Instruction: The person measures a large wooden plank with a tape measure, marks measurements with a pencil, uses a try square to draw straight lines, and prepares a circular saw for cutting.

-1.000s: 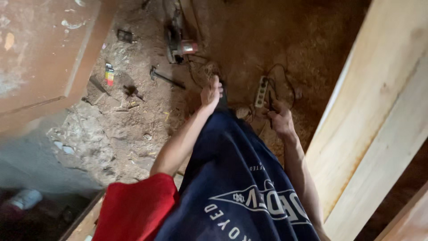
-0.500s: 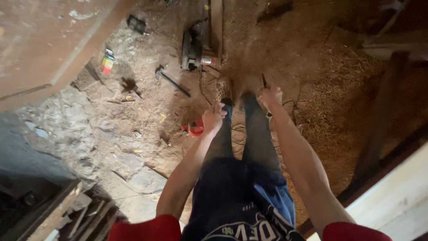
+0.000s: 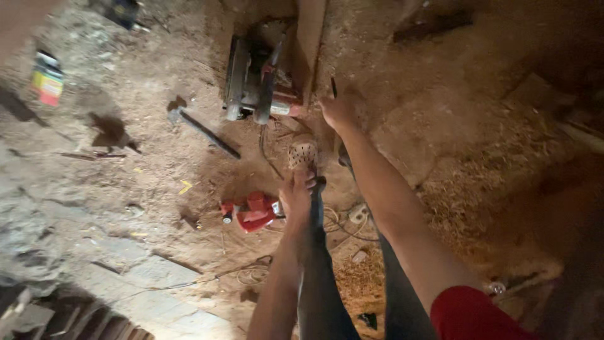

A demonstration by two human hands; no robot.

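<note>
The right hand [image 3: 338, 110] reaches far out over the dirt floor [image 3: 478, 145], with a thin dark stick-like thing, perhaps a pencil [image 3: 333, 87], rising from its fingers; the blur hides how the fingers close on it. Just left of that hand stands a red and grey circular saw [image 3: 258, 82], set against the near end of an upright wooden plank [image 3: 309, 38].

The left hand [image 3: 297, 198] hangs lower and nearer, beside the person's dark-trousered leg [image 3: 318, 283]; whether it is spread or curled around anything cannot be told. Immediately to its left a small red power tool [image 3: 251, 212] lies on the floor, close to the hand though contact cannot be made out. A perforated sandal [image 3: 303, 154] on the person's foot shows between the two hands.

Farther left, a hammer [image 3: 201, 129] with a dark handle lies flat on the floor, well apart from both hands. A thin cable [image 3: 251, 272] trails over the near ground below the red tool. Sawdust [image 3: 503, 182] covers the floor to the right. A small colourful box [image 3: 48, 79] lies at the far left, and a red sleeve [image 3: 472, 311] covers the right upper arm at the near edge.
</note>
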